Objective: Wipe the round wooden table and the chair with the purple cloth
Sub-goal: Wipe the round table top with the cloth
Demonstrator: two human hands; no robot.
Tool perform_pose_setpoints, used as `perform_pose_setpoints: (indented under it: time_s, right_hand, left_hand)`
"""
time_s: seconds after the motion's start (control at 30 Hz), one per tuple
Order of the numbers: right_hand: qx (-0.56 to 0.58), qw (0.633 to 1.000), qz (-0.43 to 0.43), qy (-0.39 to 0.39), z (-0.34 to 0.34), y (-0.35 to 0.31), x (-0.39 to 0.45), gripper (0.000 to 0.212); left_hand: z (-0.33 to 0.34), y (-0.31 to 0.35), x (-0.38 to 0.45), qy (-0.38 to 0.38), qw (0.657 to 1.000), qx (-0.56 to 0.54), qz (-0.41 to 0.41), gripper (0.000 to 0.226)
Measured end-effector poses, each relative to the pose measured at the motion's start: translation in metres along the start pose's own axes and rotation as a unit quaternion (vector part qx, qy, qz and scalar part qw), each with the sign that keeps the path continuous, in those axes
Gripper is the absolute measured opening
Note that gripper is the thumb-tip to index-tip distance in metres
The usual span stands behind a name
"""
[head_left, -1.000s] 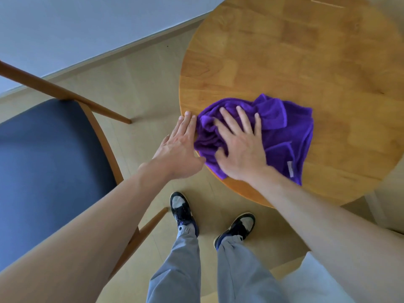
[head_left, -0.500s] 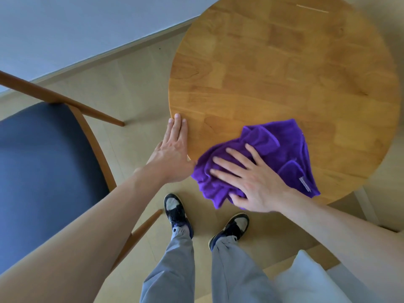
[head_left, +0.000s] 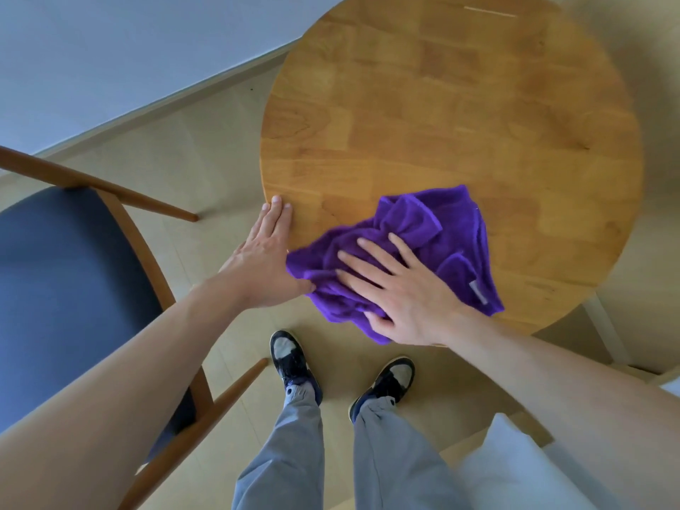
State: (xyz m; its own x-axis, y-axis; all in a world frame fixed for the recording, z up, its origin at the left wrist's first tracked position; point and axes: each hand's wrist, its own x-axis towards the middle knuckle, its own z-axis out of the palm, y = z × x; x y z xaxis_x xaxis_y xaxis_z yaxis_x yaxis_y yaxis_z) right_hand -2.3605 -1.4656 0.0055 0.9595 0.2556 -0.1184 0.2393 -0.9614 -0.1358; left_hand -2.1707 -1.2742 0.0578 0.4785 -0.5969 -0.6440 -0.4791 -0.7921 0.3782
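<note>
- Far left: chair point(head_left: 66, 288), dark blue seat, wooden frame and armrests, standing on the pale floor point(head_left: 191, 171) just beside the round wooden worktop point(head_left: 460, 115). My left forearm crosses over its front corner.
- My left hand point(head_left: 257, 266): flat, fingers straight and held close together, tips resting on the near-left rim of the worktop. Palm hangs off the edge. The thumb side touches the left end of the cloth. Grip holds nothing.
- Purple cloth point(head_left: 438, 233): crumpled, lying on the near-left part of the worktop, its front folds spilling over the rim toward me. A small pale tag shows at its right corner.
- My right hand point(head_left: 401, 288): palm down on the cloth, fingers spread and straight, pointing left and away from me, pressing the fabric onto the wood. Thumb lies at the near edge of the cloth. No pinch, grip flat and wide.
- Below the hands: my two dark-and-white shoes point(head_left: 290, 358) on the floor, grey trouser legs above them.
- Right: rest of the worktop bare wood, a pale table leg point(head_left: 603, 333) showing beneath its near-right rim.
- Bottom right corner: a white cushion-like shape point(head_left: 515, 469); cannot tell what it is.
</note>
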Motion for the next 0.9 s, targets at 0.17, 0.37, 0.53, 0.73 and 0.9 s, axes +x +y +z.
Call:
perform_pose_setpoints:
  time_s: [0.17,0.37,0.53,0.73,0.9]
  right_hand:
    - [-0.037,0.997,0.062,-0.013,-0.007,0.056,-0.028,0.076]
    - [0.04,0.918,0.393,0.019,-0.018,0.012,0.06,0.073]
    - [0.034,0.961,0.275,0.016,-0.01,-0.028,0.057,0.071]
    - [0.02,0.999,0.045,-0.011,-0.002,-0.014,-0.011,0.067]
    - [0.041,0.997,0.042,-0.046,-0.007,-0.006,-0.015,0.07]
  left_hand:
    - [0.008,0.0,0.004,0.008,0.999,0.043,0.0,0.13]
    - [0.013,0.011,0.004,0.046,0.997,0.063,-0.03,0.134]
    - [0.014,0.019,0.003,0.054,0.996,0.065,-0.032,0.138]
    - [0.013,0.013,0.002,0.002,0.995,0.092,-0.034,0.17]
    - [0.018,0.016,0.003,0.02,0.984,0.172,-0.037,0.17]
